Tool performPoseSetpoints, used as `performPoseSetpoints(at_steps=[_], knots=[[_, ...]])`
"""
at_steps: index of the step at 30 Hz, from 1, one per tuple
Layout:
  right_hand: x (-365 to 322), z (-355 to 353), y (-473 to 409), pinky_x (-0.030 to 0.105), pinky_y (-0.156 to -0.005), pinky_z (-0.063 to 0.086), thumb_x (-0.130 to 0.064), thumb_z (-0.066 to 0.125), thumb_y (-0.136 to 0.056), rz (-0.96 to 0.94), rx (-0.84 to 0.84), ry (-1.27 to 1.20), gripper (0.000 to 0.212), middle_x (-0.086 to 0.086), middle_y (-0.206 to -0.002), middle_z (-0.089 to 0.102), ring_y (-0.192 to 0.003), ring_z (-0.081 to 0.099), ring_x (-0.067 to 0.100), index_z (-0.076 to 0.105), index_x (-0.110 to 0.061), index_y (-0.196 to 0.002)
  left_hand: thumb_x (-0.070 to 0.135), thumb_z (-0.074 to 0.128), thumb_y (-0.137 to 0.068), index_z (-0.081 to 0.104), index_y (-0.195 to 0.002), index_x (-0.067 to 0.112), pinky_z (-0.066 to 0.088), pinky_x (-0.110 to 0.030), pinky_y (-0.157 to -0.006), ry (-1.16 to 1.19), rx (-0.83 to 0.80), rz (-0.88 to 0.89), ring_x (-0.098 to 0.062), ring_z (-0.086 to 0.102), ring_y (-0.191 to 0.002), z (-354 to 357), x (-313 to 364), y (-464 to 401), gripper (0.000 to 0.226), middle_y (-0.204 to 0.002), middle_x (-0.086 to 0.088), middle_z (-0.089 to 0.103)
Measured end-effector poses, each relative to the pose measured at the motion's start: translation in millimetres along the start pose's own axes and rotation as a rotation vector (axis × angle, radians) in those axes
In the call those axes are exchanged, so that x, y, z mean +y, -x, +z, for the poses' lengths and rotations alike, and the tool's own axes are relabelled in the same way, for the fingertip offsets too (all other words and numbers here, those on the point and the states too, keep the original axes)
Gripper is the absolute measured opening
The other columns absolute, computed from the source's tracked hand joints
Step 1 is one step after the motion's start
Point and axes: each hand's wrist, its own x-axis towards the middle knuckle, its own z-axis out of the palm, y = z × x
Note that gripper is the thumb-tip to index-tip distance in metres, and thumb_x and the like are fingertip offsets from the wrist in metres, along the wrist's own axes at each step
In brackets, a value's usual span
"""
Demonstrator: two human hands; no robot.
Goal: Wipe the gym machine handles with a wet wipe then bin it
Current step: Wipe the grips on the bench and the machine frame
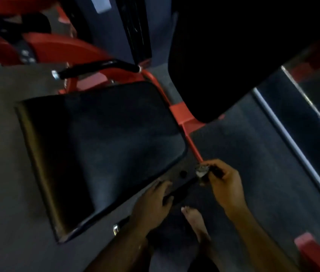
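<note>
The light is dim. A black handle runs along the near edge of the black seat pad, with a chrome end cap at its lower end. My left hand is wrapped around this handle near its middle. My right hand pinches a small crumpled whitish wet wipe against the handle's upper end, where it meets the red frame tube. A second black handle lies across the far side of the seat.
A large black back pad hangs above at the right. Red frame parts stand at the upper left and lower right. A bare foot rests on the dark carpet. A pale bar runs diagonally at the right.
</note>
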Motion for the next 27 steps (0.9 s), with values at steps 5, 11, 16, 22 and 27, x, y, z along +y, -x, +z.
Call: performPoseSetpoints(at_steps=[5,11,16,22,27], knots=[[69.8,-12.4,34.8,0.029,-0.075,0.062,0.014,0.056,-0.09,0.166,0.065,0.17,0.041,-0.007,-0.084,0.074,-0.078,0.072,0.006,0.071,-0.024,-0.088,0.042,0.053,-0.099,0.043,-0.146,0.023,0.051,-0.04,-0.096,-0.343,-0.163,-0.06,-0.024,0.059,-0.118,29.7,-31.5,9.1,0.051,-0.138,-0.003,0.055],[104.5,6.5,33.3,0.011,-0.072,0.045,-0.018,0.068,-0.093,0.193,0.095,0.312,0.018,-0.009,-0.101,0.057,-0.082,0.057,-0.003,0.065,-0.034,-0.1,0.047,0.065,-0.092,0.052,-0.084,0.033,0.037,-0.025,-0.055,-0.347,-0.299,-0.12,-0.007,0.057,-0.068,19.7,-27.0,-10.7,0.021,-0.078,0.013,0.058],[125.0,21.7,15.8,0.006,-0.072,0.04,-0.011,0.063,-0.096,0.195,0.25,0.297,0.02,0.0,-0.111,0.062,-0.095,0.058,0.007,0.071,-0.018,-0.113,0.037,0.066,-0.092,0.057,-0.082,0.029,0.036,-0.025,-0.05,-0.351,-0.254,-0.113,-0.008,0.057,-0.062,22.0,-24.0,-9.5,0.016,-0.072,0.009,0.059],[136.4,64.1,1.6,0.037,-0.091,0.052,-0.008,0.054,-0.099,0.188,0.197,0.396,0.033,0.01,-0.118,0.067,-0.11,0.058,0.027,0.065,-0.019,-0.128,0.042,0.062,-0.094,0.06,-0.096,0.03,0.04,-0.027,-0.059,-0.404,-0.23,-0.085,-0.013,0.059,-0.074,22.2,-23.0,-7.6,0.012,-0.085,0.007,0.061],[142.1,66.9,9.5,0.034,-0.1,0.05,-0.01,0.058,-0.099,0.12,0.258,0.449,0.03,0.01,-0.133,0.052,-0.109,0.056,0.019,0.064,-0.009,-0.128,0.046,0.063,-0.095,0.062,-0.118,0.026,0.046,-0.029,-0.071,-0.456,-0.182,-0.089,-0.016,0.056,-0.083,24.7,-23.4,-7.8,0.031,-0.097,0.004,0.062]])
